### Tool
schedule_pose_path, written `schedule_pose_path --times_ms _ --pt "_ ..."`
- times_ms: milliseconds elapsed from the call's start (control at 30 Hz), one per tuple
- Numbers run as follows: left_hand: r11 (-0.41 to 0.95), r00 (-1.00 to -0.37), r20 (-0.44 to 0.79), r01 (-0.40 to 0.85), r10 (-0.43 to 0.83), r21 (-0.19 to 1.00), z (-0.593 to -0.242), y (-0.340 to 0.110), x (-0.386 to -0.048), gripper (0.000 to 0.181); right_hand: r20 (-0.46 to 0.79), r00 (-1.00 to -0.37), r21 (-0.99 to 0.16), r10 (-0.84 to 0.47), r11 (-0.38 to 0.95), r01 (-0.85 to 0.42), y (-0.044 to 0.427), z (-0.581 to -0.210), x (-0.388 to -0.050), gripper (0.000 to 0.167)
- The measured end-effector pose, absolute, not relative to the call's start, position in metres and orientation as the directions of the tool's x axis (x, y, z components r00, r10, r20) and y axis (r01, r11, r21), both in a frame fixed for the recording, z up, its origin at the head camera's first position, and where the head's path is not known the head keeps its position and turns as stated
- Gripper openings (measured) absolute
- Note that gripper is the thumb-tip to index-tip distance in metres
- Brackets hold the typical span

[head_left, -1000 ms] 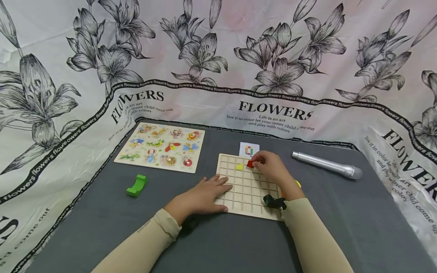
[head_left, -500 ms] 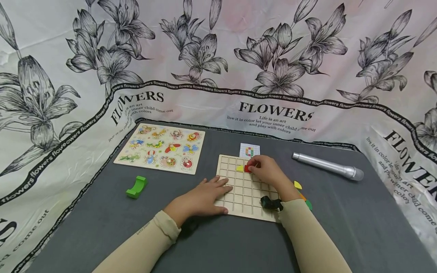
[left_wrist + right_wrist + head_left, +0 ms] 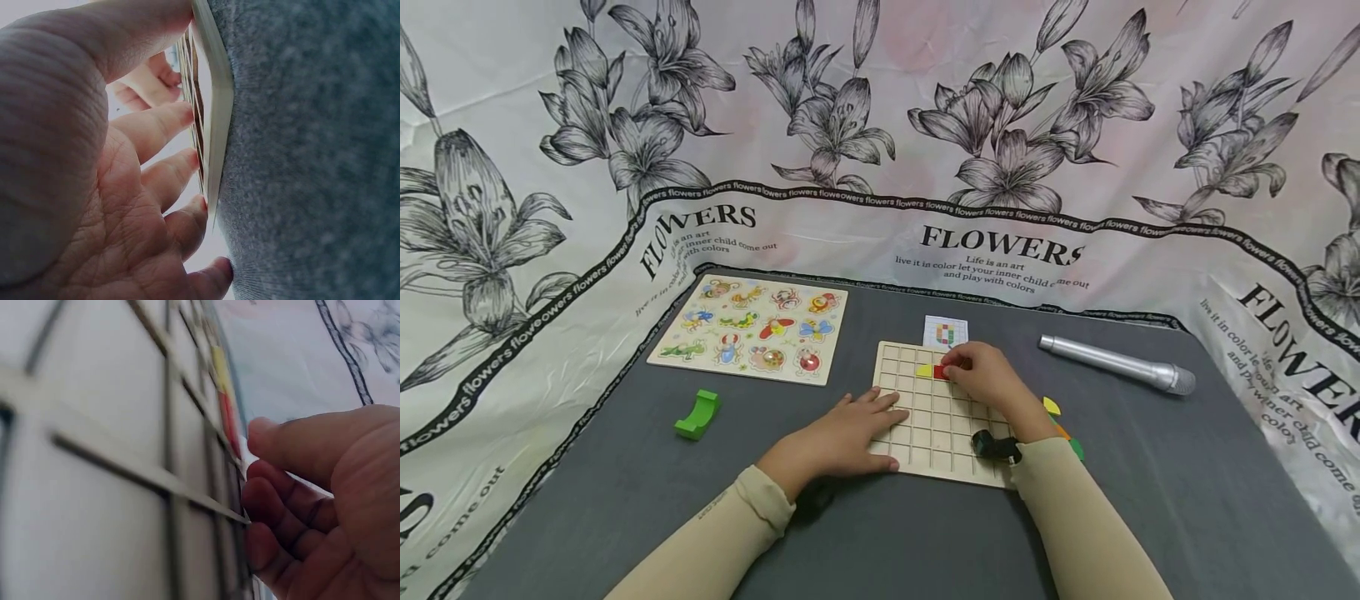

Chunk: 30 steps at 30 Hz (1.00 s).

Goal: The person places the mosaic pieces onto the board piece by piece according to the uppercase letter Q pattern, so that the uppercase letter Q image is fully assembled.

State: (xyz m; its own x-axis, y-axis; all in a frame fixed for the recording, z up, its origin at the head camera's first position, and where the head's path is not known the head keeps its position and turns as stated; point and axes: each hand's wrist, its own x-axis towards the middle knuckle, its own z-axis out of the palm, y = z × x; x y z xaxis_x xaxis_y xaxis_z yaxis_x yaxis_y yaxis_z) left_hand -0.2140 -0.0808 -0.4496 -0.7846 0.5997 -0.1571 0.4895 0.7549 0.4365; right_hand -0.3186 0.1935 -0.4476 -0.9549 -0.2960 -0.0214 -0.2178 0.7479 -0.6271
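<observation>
A pale wooden grid board [image 3: 921, 429] lies on the grey table. In its upper part a yellow tile [image 3: 924, 371] sits in a cell, with a red tile [image 3: 939, 372] directly to its right. My right hand [image 3: 988, 379] has its thumb and curled fingers at the red tile's right end, partly covering it. The right wrist view shows the red tile [image 3: 228, 422] low in the grid beside the thumb tip. My left hand [image 3: 842, 433] rests with spread fingers on the board's left edge; in the left wrist view its fingertips touch the board [image 3: 219, 119].
A small card [image 3: 946, 332] with a coloured grid pattern lies behind the board. An insect puzzle board [image 3: 752, 329] and a green curved block [image 3: 697, 414] are on the left. A silver microphone [image 3: 1116, 364] lies at right. Coloured pieces [image 3: 1051, 407] are partly hidden by the right forearm.
My right hand has brought the red tile left and slightly nearer, up against the yellow tile in the grid. The left hand has stayed on the board's edge.
</observation>
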Motion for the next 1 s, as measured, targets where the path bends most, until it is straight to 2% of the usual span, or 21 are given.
schedule_pose_path --times_ms 267,467,567,767,1000 --pt "0.756 -0.794 -0.14 0.485 0.591 0.44 -0.451 -0.085 -0.211 0.075 0.047 -0.974 -0.603 -0.22 0.772 -0.203 0.256 -0.421 -0.306 0.028" --pt "0.761 -0.8 -0.152 0.466 0.58 0.452 -0.446 -0.092 -0.207 0.076 -0.041 -0.983 -0.518 -0.179 0.845 -0.132 0.305 -0.433 -0.285 0.028" --pt "0.769 -0.806 -0.155 0.459 0.571 0.445 -0.444 -0.095 -0.207 0.076 -0.069 -0.981 -0.491 -0.179 0.863 -0.123 0.313 -0.441 -0.278 0.029" --pt "0.767 -0.807 -0.147 0.461 0.571 0.446 -0.446 -0.096 -0.209 0.075 -0.038 -0.986 -0.486 -0.162 0.865 -0.124 0.31 -0.442 -0.273 0.027" --pt "0.743 -0.786 -0.145 0.483 0.601 0.464 -0.45 -0.086 -0.211 0.075 -0.102 -0.988 -0.458 -0.113 0.887 -0.054 0.318 -0.437 -0.262 0.024"
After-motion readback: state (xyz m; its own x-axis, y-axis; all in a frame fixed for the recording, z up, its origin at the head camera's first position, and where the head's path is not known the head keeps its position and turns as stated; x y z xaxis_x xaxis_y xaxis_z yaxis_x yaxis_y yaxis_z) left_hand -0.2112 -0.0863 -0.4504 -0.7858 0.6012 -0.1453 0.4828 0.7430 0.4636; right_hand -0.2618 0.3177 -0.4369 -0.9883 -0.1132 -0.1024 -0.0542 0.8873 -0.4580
